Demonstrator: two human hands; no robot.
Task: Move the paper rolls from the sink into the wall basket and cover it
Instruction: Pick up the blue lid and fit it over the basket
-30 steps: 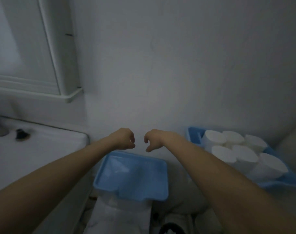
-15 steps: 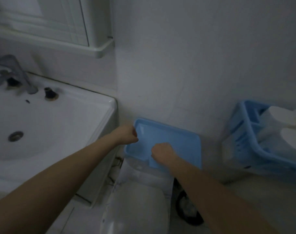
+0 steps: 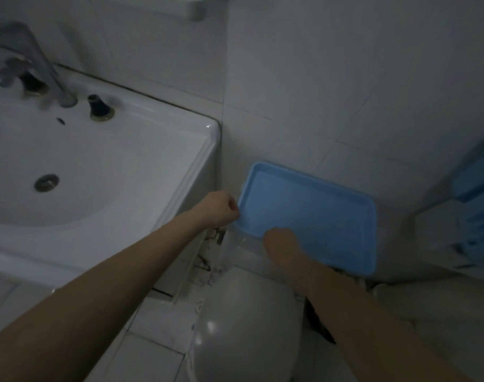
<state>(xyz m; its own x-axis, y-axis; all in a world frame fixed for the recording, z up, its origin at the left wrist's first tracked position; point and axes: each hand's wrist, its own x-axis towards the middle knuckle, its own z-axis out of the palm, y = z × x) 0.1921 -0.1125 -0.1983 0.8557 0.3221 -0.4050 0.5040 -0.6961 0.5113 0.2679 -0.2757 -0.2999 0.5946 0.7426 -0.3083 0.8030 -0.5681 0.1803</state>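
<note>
Down at the centre of the frame, a light blue lid [image 3: 312, 219] lies flat on top of the toilet tank, its far edge against the tiled wall [image 3: 332, 92]. The left hand [image 3: 217, 208] is curled at the lid's left edge, fingers drawn in; whether they actually pinch the rim cannot be told. The right hand [image 3: 281, 244] sits at the lid's near edge, knuckles up, and its grip is hidden beneath the hand. At the left, the white sink [image 3: 103, 172] shows a bare basin with its drain [image 3: 46, 182] and a blurred faucet [image 3: 34, 62] in the upper left. At the right edge, a blue wall basket [image 3: 476, 188] appears only partly and blurred. The closed toilet seat cover [image 3: 246, 323] fills the bottom centre.
</note>
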